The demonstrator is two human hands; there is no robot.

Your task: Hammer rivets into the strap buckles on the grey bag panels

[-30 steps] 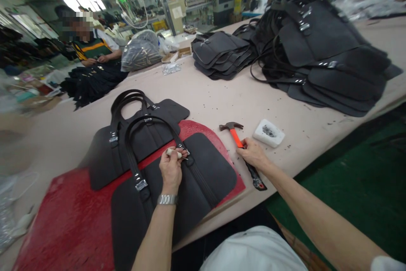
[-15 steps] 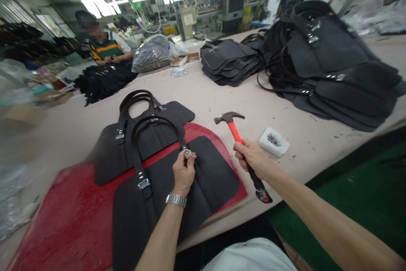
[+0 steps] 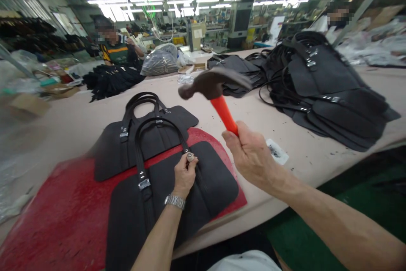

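Note:
My left hand (image 3: 185,174) pinches a small round-topped metal tool (image 3: 190,157) upright over the right strap end of a black bag panel (image 3: 218,178). A claw hammer (image 3: 223,112) with an orange and black handle is raised above the table in my right hand (image 3: 258,159), its head up and to the left. The near panel, with its looped handle and metal buckles, lies partly on a red board (image 3: 63,203). Behind it lies another black panel with handles (image 3: 109,148), its edge beside the near one.
A white tray (image 3: 276,152) with small dark bits sits behind my right hand. Stacked black bag panels (image 3: 336,93) fill the back right. Dark pieces (image 3: 111,78) and a plastic-wrapped bundle (image 3: 161,59) lie at the back left, near a person (image 3: 119,51).
My right hand has lifted the hammer up, nearer the camera. My left hand still holds the small tool at the strap end. The view has tilted up slightly.

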